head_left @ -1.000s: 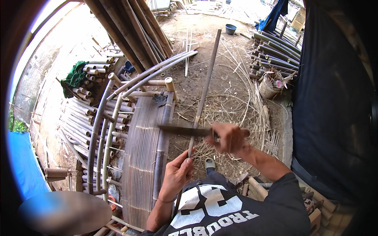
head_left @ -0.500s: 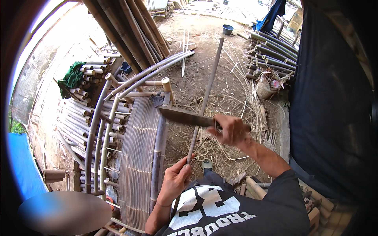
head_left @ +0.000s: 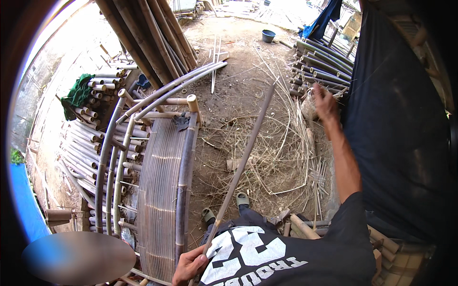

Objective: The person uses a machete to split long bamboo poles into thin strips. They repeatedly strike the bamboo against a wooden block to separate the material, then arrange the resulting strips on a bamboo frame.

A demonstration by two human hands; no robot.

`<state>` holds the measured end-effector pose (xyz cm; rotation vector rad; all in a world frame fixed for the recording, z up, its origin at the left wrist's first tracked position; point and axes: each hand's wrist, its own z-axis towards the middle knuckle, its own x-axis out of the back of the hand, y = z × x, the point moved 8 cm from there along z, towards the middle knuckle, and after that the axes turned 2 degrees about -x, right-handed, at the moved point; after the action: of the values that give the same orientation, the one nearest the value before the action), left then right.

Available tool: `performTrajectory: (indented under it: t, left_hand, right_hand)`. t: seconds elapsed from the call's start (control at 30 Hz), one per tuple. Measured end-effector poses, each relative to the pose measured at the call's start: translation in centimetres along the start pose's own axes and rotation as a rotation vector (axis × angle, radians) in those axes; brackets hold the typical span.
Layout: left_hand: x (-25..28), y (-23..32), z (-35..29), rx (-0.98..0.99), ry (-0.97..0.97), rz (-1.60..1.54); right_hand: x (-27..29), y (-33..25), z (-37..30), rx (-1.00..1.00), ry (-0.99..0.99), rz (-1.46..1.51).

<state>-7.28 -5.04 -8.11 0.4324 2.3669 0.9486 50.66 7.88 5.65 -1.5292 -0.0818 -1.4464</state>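
Note:
At the lower edge my left hand is closed round the low end of a long, narrow bamboo strip. The strip slants up and away to the right, its far end free above the littered ground. My right hand is raised out to the right, arm stretched, fingers curled in a fist. The machete seen in it half a second earlier is hard to make out now against the dark tarp behind. Close on my left stands a bamboo bench with a slatted seat and a dark rag on its corner.
Bamboo shavings cover the ground ahead. Cut poles are stacked at the far right and on the left. Tall poles lean at the back left. A black tarp hangs on the right; a dark bucket stands far off.
My right hand has swung up and out to the right, away from the strip. My left hand has drawn lower toward my body with the strip. The machete blade no longer shows across the strip.

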Motion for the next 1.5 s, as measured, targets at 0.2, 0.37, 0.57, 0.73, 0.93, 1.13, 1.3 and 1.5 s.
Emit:
performTrajectory:
  t: [0.2,0.37,0.57,0.73,0.93,1.13,1.3,1.5]
  left_hand:
    - [-0.8,3.6,3.9,-0.135,0.052,0.317]
    - [-3.3,9.7,11.3,-0.329,0.091,0.076]
    - [-5.3,12.1,13.5,-0.397,0.213,0.235]
    - [-6.0,12.7,12.0,-0.497,0.231,0.302]
    - [-6.3,11.9,11.6,-0.493,0.2,0.25]
    - [-6.2,11.2,11.2,-0.471,0.187,0.277]
    - [-6.9,10.2,10.2,-0.449,0.136,0.26]
    - [-4.7,6.3,5.7,-0.296,0.065,0.307]
  right_hand:
    - [-2.1,-2.3,-3.1,0.175,-0.024,-0.03]
    - [-10.6,-9.7,-14.3,0.546,-0.311,0.064]
    - [-12.5,-13.1,-23.2,0.962,-0.236,0.063]
    - [-13.2,-10.6,-20.0,0.627,-0.463,0.086]
    - [-12.9,-9.9,-18.0,0.584,-0.377,0.038]
    - [-12.6,-10.6,-20.2,0.812,-0.325,0.06]
    - [-11.0,-9.2,-16.1,0.741,-0.172,-0.014]
    - [-11.3,-2.6,-9.0,0.323,-0.261,-0.028]
